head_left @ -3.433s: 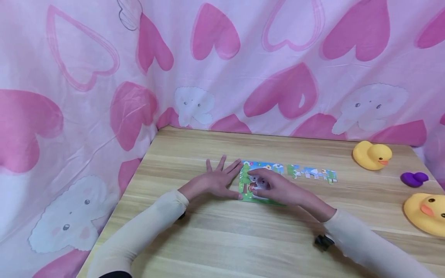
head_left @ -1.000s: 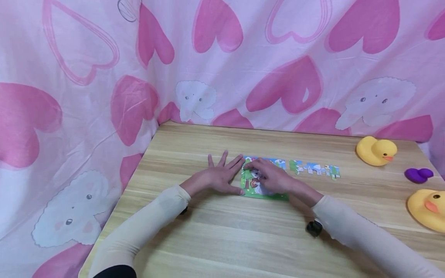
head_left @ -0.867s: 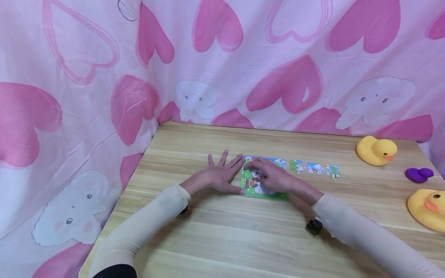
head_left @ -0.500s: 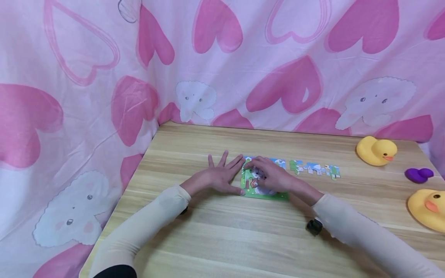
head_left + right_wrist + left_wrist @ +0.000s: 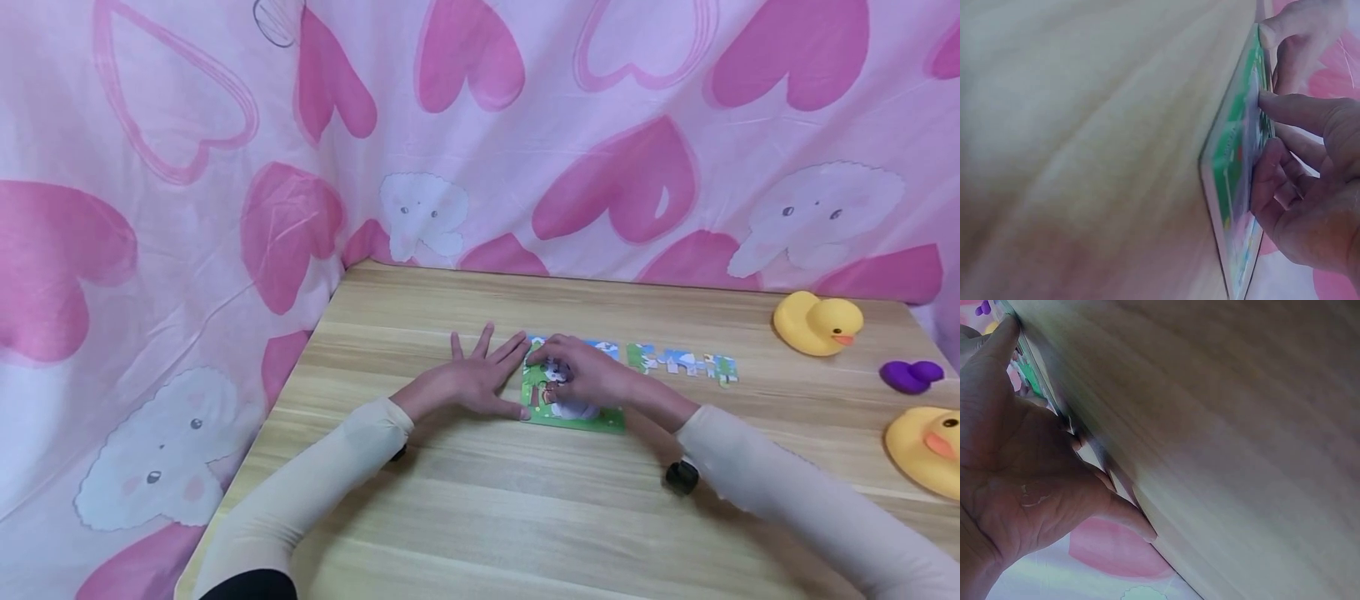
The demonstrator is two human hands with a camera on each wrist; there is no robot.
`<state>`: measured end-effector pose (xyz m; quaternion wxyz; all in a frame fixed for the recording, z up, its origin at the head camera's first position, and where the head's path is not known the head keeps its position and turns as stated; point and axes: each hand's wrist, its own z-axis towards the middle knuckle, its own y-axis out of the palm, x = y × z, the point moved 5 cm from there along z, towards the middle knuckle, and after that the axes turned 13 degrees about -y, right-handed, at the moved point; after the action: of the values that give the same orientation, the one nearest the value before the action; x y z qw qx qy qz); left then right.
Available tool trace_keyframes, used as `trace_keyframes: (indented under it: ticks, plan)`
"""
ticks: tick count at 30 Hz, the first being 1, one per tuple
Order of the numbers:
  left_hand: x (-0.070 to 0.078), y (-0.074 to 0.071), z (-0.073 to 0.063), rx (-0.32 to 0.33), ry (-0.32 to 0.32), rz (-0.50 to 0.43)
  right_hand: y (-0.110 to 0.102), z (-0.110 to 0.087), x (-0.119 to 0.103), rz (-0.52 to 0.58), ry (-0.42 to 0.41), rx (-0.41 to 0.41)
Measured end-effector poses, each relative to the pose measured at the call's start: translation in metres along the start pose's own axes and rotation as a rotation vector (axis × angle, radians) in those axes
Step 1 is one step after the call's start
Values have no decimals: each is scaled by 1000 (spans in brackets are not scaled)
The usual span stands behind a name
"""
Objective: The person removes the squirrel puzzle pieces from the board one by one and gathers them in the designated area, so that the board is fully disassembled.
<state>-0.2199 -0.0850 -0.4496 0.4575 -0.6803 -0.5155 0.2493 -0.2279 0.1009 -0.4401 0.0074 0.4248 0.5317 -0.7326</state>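
A thin jigsaw puzzle (image 5: 577, 422) with a green-bordered picture of a grey-and-white animal lies on the wooden table. My left hand (image 5: 480, 385) is spread out along its left side, the thumb at the lower left corner and a fingertip near the upper left one. Over the picture, my right hand (image 5: 588, 371) bends its thumb and index finger onto a puzzle piece (image 5: 552, 388) at the left-centre; the hand covers much of the picture. In the right wrist view the thumb (image 5: 1275, 103) meets the puzzle's face, and the other fingers are curled close to it.
Right of the puzzle lies a row of loose puzzle pieces (image 5: 681, 362). Farther right are a yellow rubber duck (image 5: 813, 323), a small purple duck (image 5: 910, 377) and a larger yellow duck (image 5: 926, 450), cut by the view's edge. A pink heart-patterned curtain (image 5: 600, 92) hangs behind the table.
Since the oldest frame, my right hand has shifted slightly up and left across the puzzle, its thumb and index finger drawing nearer together. The left hand and loose pieces keep their places.
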Motion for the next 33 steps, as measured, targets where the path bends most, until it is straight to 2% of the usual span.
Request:
trace_keyframes:
  ticks: [7, 16, 20, 23, 27, 33]
  plan:
    - [0, -1, 0, 3, 3, -4, -2, 1, 1, 34, 20, 13]
    - [0, 0, -1, -5, 1, -4, -5, -16, 2, 162, 76, 142]
    - [0, 1, 1, -6, -8, -2, -11, -33, -2, 140, 72, 187]
    - [0, 1, 1, -3, -14, -2, -17, -50, -1, 104, 99, 203]
    - [0, 0, 1, -7, -15, -9, -28, -75, 8, 20, 135, 224]
    - [1, 1, 0, -17, -15, -9, -45, -110, 21, -72, 146, 247]
